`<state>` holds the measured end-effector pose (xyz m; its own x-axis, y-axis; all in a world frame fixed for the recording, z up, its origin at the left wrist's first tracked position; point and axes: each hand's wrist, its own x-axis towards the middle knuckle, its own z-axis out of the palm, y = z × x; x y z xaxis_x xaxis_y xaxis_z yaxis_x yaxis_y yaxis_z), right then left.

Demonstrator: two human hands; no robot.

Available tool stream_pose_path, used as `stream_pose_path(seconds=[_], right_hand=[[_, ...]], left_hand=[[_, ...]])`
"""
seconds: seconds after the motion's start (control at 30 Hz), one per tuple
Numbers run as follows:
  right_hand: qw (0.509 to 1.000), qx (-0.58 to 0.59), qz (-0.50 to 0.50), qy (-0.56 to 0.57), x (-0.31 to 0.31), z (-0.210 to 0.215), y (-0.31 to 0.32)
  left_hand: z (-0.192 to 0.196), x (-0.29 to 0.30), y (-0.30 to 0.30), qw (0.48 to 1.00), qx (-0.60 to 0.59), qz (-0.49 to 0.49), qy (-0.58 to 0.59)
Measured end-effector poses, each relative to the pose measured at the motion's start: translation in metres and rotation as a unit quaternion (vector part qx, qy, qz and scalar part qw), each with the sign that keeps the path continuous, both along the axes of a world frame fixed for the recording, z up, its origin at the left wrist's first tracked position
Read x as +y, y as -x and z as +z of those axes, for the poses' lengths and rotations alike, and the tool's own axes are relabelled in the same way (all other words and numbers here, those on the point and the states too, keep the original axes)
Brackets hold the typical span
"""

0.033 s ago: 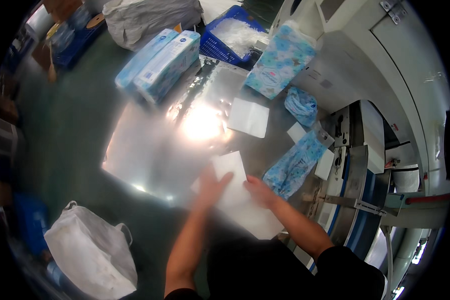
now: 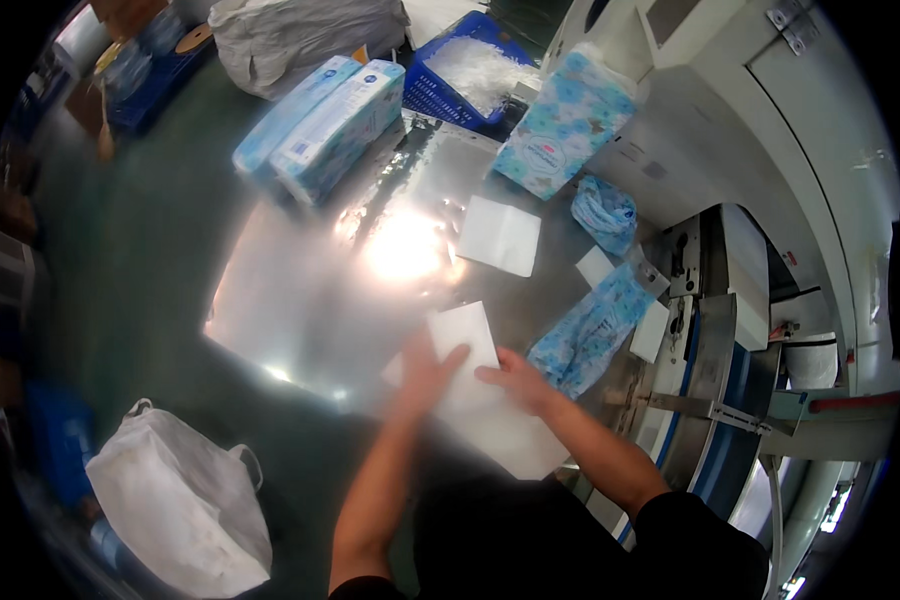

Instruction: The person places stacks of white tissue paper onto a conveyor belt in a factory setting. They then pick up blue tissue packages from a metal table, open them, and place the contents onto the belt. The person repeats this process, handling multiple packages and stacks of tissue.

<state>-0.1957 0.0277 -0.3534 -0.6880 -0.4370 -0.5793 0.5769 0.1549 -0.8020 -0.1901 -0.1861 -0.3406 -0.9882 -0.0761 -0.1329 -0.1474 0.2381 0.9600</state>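
Note:
A white stack of tissue sheets (image 2: 465, 335) lies on the shiny steel table (image 2: 290, 290) just in front of me. My left hand (image 2: 425, 375) grips its near left side and looks blurred. From the right, my right hand (image 2: 515, 382) holds the same stack with its fingers pointing left. More white sheet material (image 2: 515, 440) spreads below my right wrist to the table's near edge. A blue floral wrapper (image 2: 590, 335) lies just right of my right hand.
A second white tissue stack (image 2: 500, 235) sits farther back, under a bright glare. Behind it are a floral pack (image 2: 565, 120), a crumpled wrapper (image 2: 605, 210), two light-blue packs (image 2: 320, 125) and a blue basket (image 2: 460, 75). A grey machine (image 2: 730, 290) stands right, a white bag (image 2: 180, 500) on the floor left.

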Motion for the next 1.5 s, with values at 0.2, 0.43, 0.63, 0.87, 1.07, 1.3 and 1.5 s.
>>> stream_pose_path(seconds=[0.2, 0.43, 0.63, 0.87, 1.07, 1.3, 1.5], right_hand=[[0.973, 0.196, -0.048, -0.109, -0.018, 0.087, 0.104], [0.775, 0.548, 0.291, -0.125, -0.128, 0.06, 0.163], [0.669, 0.455, 0.555, -0.195, -0.149, 0.015, 0.152], [0.899, 0.191, 0.39, -0.057, -0.124, 0.013, 0.169], [0.989, -0.026, 0.118, 0.082, -0.111, -0.014, 0.148], [0.983, -0.037, 0.067, 0.164, -0.11, -0.037, 0.143], [0.995, 0.066, 0.032, 0.068, -0.099, -0.037, 0.147]], left_hand=[[0.009, 0.005, 0.0, 0.978, 0.069, -0.042, 0.194], [0.004, 0.007, -0.008, 0.938, 0.132, -0.069, 0.314], [0.019, -0.036, -0.05, 0.938, 0.11, 0.243, 0.221], [-0.113, -0.057, -0.036, 0.953, -0.013, 0.299, -0.038], [-0.09, -0.036, -0.017, 0.918, -0.042, 0.359, -0.165], [-0.081, -0.037, -0.015, 0.905, -0.055, 0.361, -0.219], [-0.084, -0.043, -0.014, 0.886, -0.087, 0.364, -0.274]])
